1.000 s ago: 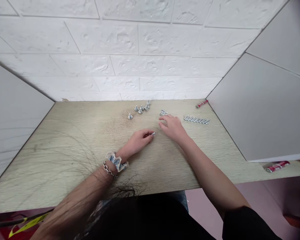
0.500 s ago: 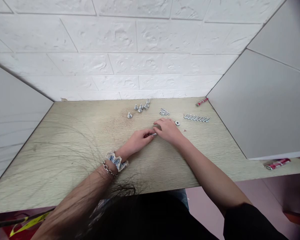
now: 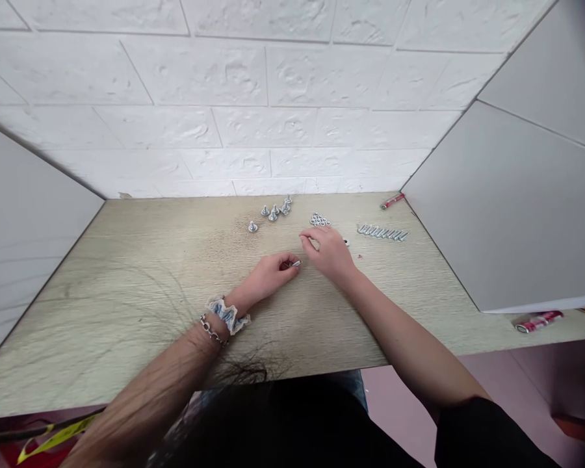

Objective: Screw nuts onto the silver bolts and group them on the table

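My left hand (image 3: 273,273) is closed, its thumb and fingers pinching a small silver metal fastener (image 3: 296,263) just above the table. Most of that piece is hidden by the fingers. Up and to the right, my right hand (image 3: 329,250) has its thumb and forefinger curled towards each other; whatever is between them is too small or hidden. A cluster of metal nuts (image 3: 318,220) lies just beyond the right hand. Partly covered by that hand is a washer (image 3: 346,242). Several bolts (image 3: 383,233) lie in a slanting row farther right.
Several bolts with washers (image 3: 273,213) stand upright near the white brick wall (image 3: 292,123). Red cylinders like batteries lie at the back right (image 3: 392,201) and on the front right edge (image 3: 539,322). Grey panels (image 3: 531,208) close in both sides of the wooden table (image 3: 141,260).
My right hand has drawn slightly up and away from the left fingertips, and its fingers have curled in. The piece in my left hand is tilted differently and shows more.
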`<state>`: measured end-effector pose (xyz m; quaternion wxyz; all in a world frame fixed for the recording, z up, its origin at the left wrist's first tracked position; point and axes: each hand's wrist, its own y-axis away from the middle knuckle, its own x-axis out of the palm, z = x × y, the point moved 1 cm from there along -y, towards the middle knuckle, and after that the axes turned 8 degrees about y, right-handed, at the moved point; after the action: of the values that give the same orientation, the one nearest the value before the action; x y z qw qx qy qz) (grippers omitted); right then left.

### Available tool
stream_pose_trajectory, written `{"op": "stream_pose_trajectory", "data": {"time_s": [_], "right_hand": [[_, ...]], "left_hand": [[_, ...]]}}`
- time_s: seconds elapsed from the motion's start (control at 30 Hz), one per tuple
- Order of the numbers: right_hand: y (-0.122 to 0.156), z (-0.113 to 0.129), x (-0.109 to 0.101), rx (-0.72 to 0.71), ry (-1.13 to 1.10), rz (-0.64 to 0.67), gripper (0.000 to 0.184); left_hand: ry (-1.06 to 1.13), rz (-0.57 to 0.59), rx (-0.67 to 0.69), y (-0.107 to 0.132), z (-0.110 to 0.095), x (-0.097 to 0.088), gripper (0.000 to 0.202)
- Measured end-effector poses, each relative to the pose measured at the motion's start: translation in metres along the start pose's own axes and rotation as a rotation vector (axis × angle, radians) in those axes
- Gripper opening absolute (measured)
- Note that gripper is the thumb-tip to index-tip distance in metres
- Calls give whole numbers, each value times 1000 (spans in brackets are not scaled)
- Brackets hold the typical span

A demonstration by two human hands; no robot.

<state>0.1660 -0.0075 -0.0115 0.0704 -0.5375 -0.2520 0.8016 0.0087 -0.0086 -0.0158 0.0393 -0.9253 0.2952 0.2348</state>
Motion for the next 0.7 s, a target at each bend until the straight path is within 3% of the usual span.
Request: {"op": "stream_pose_trajectory", "data": {"time_s": [0.07,0.17,0.27,0.5,0.7], "right_hand": [[1,2,-3,-50,-57,-103,19],[2,7,-9,-166,-97,-108,22],[3,12,-14,-231,-71,-4,26],[8,22,-10,-225,39,287,33],[12,28,-2,-226,10,349,29]], "left_hand": [[25,7,-8,0,0,0,23],[72,-4,-10,-1,-1,1,25],[105,-25,4,-1,-1,1,26],[65,-34,67,-1,2,1,18],[52,-32,114,0,3,1,23]]}}
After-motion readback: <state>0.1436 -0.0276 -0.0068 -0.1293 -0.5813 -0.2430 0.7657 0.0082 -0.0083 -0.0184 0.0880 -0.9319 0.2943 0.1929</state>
